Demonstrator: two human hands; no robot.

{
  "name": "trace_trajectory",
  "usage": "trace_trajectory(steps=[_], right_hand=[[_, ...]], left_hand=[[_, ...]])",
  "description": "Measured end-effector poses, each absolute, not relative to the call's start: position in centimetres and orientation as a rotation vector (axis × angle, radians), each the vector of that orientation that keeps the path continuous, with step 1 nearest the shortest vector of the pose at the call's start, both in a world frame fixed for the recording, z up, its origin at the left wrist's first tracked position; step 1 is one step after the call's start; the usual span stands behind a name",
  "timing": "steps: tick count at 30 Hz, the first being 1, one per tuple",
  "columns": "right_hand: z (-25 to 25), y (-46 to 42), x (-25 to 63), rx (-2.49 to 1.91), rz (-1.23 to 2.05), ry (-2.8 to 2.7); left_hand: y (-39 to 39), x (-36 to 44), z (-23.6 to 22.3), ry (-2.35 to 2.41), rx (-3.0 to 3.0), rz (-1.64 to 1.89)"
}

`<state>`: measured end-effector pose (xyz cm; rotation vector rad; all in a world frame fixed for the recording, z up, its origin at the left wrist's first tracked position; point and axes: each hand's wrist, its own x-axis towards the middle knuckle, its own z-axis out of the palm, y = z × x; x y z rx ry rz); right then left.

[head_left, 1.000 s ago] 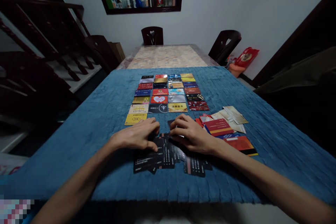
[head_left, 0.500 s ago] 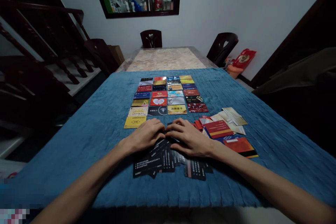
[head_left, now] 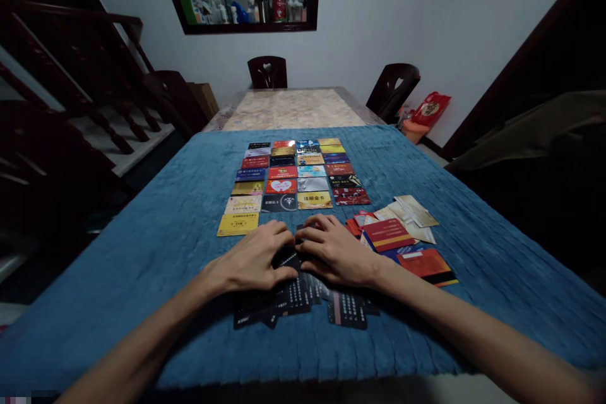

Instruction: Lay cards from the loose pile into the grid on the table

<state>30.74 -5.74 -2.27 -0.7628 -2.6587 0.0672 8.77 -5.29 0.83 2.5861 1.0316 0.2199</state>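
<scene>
Both hands rest low over a loose pile of black cards (head_left: 348, 309) with white print, spread on the blue cloth. My left hand (head_left: 258, 255) touches the pile's left side, its thumb apart from its bent fingers and black card surface showing between them. Beside it, my right hand (head_left: 338, 252) lies palm down on the pile, fingers spread and slightly curled, their tips close to the left fingers. What lies under both palms is hidden. Beyond the hands, colourful cards lie face up in neat columns, among them a yellow card (head_left: 237, 224) and a gold card (head_left: 315, 200).
A jumbled pile of cards, with a red card (head_left: 389, 234) on top, lies right of my right hand. The blue cloth (head_left: 156, 246) covers the table's near part; the patterned tabletop (head_left: 288, 107) shows behind. Dark chairs (head_left: 267, 72) stand around the far end.
My left thumb has moved away from its fingertips, baring more of the black cards between. My right hand stays nearly in place on the pile. The whole view has shifted slightly.
</scene>
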Motion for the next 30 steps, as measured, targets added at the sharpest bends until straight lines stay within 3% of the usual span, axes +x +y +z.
trace_trajectory(steps=[8,14,30], right_hand=[[-3.3,-5.1,30.7,-0.572,-0.281,-2.568],[-3.0,-4.8,30.9,-0.558,-0.34,-2.392],[-3.2,-4.5,31.6,-0.752,0.071,-2.228]], left_hand=[[-5.4,9.0,1.0,1.024,2.548,0.227],[-5.5,9.1,1.5,0.974,2.464,0.327],[-3.6,8.3,-0.1,0.927,2.469,0.618]])
